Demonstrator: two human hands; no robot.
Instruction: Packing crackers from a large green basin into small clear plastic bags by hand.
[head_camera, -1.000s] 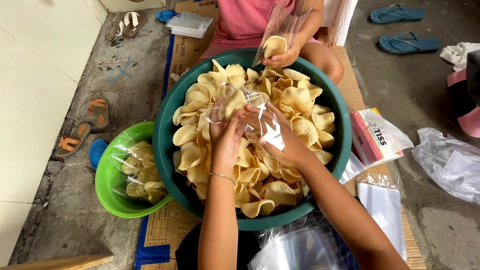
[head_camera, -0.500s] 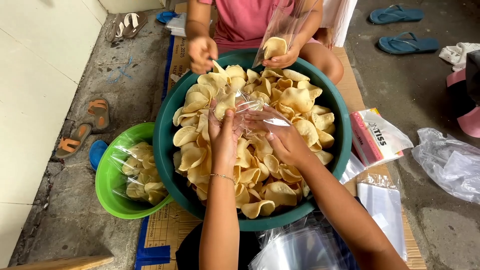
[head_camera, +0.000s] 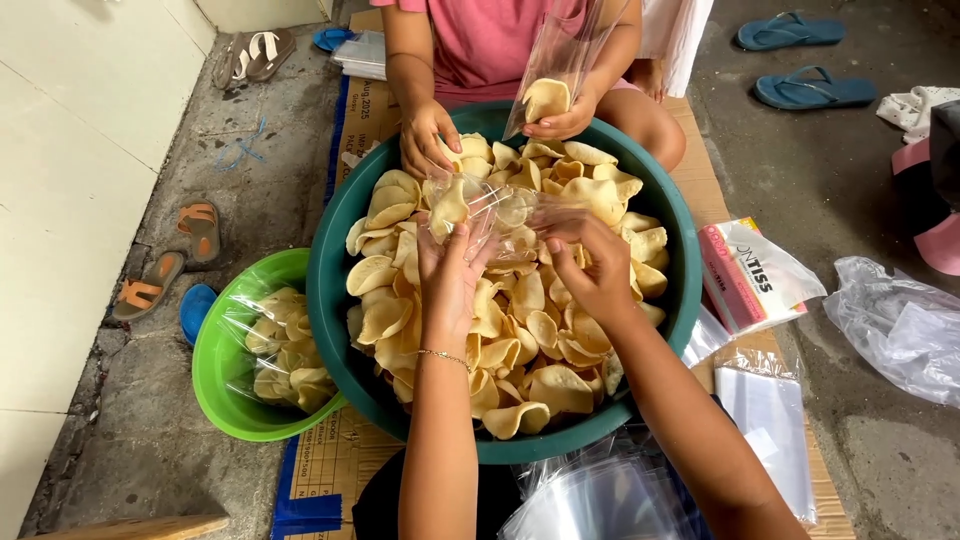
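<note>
Glossy clear plastic bag (head_camera: 500, 215), matt teal basin (head_camera: 330, 270) probably plastic, dry rough-looking crackers (head_camera: 520, 340), rough concrete floor (head_camera: 200, 150).

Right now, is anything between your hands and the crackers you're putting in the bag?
No. The left hand and right hand already hold the clear bag just above the crackers in the teal basin; nothing lies between.

Pale golden-yellow crackers (head_camera: 500, 330) filled a dark teal basin (head_camera: 335, 260), beside a bright green bowl (head_camera: 215, 360) lined with clear plastic. A clear bag (head_camera: 490, 215) caught the light between the hands. A thin gold bracelet (head_camera: 443, 355) circled the left wrist. A co-worker wore a pink top (head_camera: 490, 40). Blue flip-flops (head_camera: 800, 60) and orange-and-brown sandals (head_camera: 170, 260) lay on the grey floor (head_camera: 200, 150), with a pink-and-white packet (head_camera: 745, 275) on brown cardboard (head_camera: 700, 170).
</note>
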